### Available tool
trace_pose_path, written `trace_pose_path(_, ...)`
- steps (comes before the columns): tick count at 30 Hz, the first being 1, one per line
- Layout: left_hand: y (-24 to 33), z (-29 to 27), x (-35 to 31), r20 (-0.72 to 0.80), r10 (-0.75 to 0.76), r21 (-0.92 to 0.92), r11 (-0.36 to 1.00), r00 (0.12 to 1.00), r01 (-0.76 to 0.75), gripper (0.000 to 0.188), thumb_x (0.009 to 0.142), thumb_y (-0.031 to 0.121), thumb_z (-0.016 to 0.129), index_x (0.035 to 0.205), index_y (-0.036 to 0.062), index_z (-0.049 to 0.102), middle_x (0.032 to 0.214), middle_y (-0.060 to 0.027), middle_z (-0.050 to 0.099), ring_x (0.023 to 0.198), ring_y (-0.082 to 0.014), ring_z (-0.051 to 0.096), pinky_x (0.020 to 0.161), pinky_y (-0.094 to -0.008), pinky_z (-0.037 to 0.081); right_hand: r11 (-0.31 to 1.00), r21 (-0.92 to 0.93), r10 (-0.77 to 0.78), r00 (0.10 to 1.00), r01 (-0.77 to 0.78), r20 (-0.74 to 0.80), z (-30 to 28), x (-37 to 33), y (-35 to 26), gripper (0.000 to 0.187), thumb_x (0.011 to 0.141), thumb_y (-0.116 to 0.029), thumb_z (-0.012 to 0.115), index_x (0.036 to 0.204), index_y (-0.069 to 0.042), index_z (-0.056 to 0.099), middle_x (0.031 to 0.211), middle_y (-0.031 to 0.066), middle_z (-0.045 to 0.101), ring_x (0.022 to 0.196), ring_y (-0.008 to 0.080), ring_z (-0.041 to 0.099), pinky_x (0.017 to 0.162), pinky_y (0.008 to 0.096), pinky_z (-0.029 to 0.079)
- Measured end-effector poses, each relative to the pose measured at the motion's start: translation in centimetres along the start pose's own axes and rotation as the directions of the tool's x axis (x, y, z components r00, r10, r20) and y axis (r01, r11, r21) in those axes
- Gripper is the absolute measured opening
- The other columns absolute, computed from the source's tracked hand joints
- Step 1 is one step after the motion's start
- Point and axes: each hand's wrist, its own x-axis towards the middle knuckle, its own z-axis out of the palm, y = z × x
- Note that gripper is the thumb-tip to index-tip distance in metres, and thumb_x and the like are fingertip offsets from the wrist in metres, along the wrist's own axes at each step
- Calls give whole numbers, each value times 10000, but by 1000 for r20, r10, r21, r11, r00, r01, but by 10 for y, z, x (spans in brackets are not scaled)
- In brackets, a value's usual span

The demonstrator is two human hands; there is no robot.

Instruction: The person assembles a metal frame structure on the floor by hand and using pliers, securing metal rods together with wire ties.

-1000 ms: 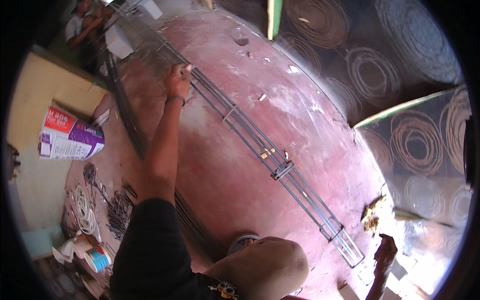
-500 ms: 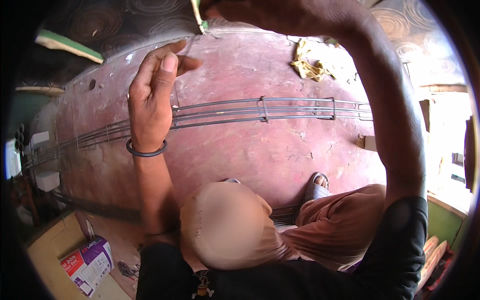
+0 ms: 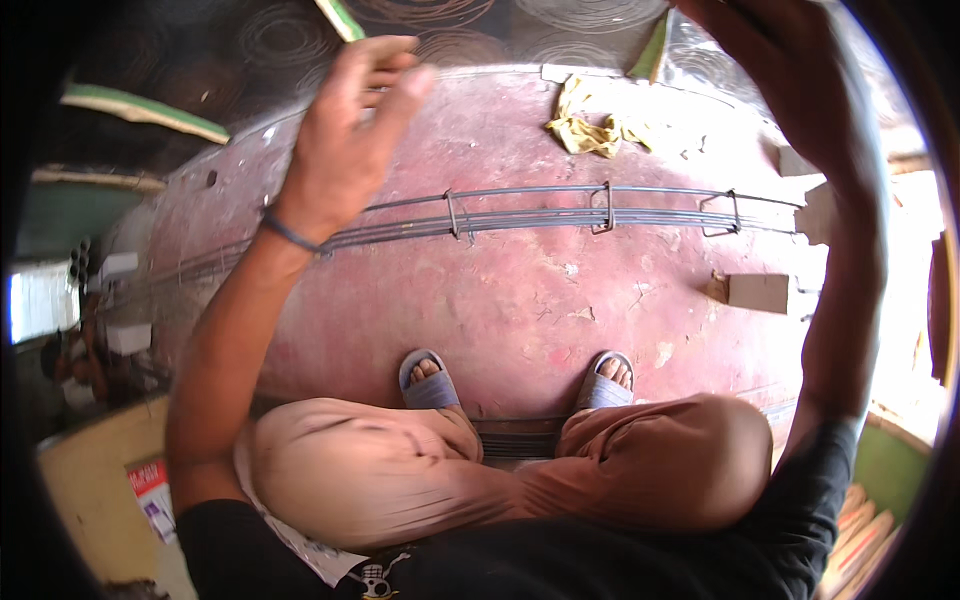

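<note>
Both hands are raised in the air above a reddish floor (image 3: 520,310), neither holding anything. The left hand (image 3: 345,140), at about 11 o'clock, is released, its fingers loosely curled, with a dark band round the wrist. The right hand (image 3: 790,80), at 1 o'clock, runs off the upper edge; its grip looks released too, though the fingertips are out of sight.

Below them, a long cage of steel rods (image 3: 560,212) lies flat across the floor from 9 to 3 o'clock, bound by small square ties (image 3: 602,208). It looks stiff, heavy and springy along its length, with rough wire ends; best taken near a tie, with both hands well apart. A crumpled yellow rag (image 3: 590,130) lies beyond it, at 12 o'clock.
</note>
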Motion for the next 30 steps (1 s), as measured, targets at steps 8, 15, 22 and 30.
trace_pose_path(8, -2, 206, -116, 803, -388, 187, 884, 451, 427, 321, 875, 313, 593, 968, 7, 621, 915, -144, 664, 853, -221, 636, 778, -335, 494, 883, -67, 469, 872, -464, 140, 42, -139, 151, 197, 914, -159, 573, 1034, -31, 665, 928, 101, 696, 814, 120, 648, 742, 277, 493)
trace_pose_path(15, -31, 312, -170, 503, -707, -170, 484, 498, 859, 265, 837, 253, 619, 917, 0, 623, 913, -169, 676, 861, -242, 654, 742, -339, 499, 917, -221, 392, 855, -332, 340, 30, -102, 164, 175, 912, -153, 568, 989, -34, 669, 831, 110, 694, 704, 155, 651, 676, 299, 489)
trace_pose_path(22, -36, 330, -151, 408, -676, -572, 334, 613, 749, 302, 823, 202, 629, 1030, -18, 616, 838, -44, 614, 713, -107, 545, 640, -255, 450, 951, -272, 273, 811, -147, 517, 70, -54, 156, 165, 891, -145, 554, 981, -71, 671, 851, 166, 666, 766, 306, 644, 720, 392, 487)
trace_pose_path(30, -25, 307, -142, 499, -721, -664, 38, 481, 746, 368, 832, 200, 615, 1147, 11, 590, 1058, -70, 622, 967, -152, 598, 818, -289, 480, 963, -260, 142, 955, -72, 260, 65, -101, 126, 160, 871, -123, 602, 1009, -125, 684, 890, 99, 687, 745, 270, 673, 647, 350, 527)
